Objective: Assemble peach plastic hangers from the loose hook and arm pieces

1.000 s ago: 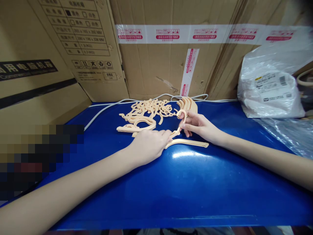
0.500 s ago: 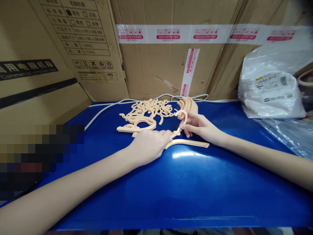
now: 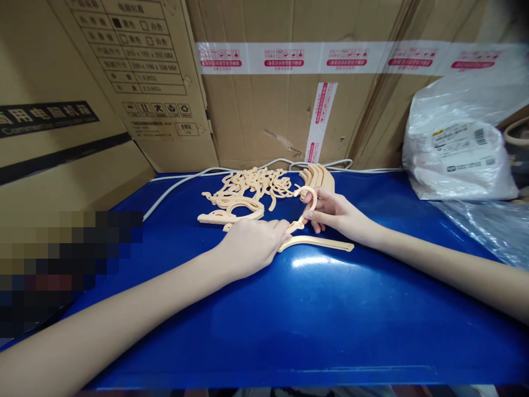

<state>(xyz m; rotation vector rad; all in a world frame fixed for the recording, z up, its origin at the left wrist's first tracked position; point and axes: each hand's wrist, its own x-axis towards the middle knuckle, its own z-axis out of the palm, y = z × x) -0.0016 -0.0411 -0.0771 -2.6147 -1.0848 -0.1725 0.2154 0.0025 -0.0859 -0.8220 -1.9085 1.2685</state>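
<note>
1 cream, question-mark-shaped plastic hook (image 3: 315, 198) stands tilted in the pinch of our right hand (image 3: 341, 214), above the glossy blue worktop (image 3: 314, 320). Our right forearm slopes in from the right edge with the wrist nearly straight; the thumb presses the stem from the near side and the lower fingers curl loosely beneath.

Our left hand (image 3: 250, 248), at the end of a long diagonal forearm, is turned back-upward, its fingers bent around a slim cream plastic piece (image 3: 296, 226). This meets the hook's lower end, and we cannot tell whether the 2 are joined.

From the left fingertips a long, gently curved cream plastic bar (image 3: 318, 241) extends rightward; its near end is lost behind our hand, so we cannot tell whether we grip it too. On the far side of our left knuckles only a small cream plastic tip (image 3: 227, 227) shows.

Beyond lies a tangled heap of cream plastic hooks and flat parts (image 3: 254, 181), too crowded to count. Our right fingers partly cover a stack of curved cream plastic bars (image 3: 321, 176). Both forearms are cut off by our view's edges.
</note>
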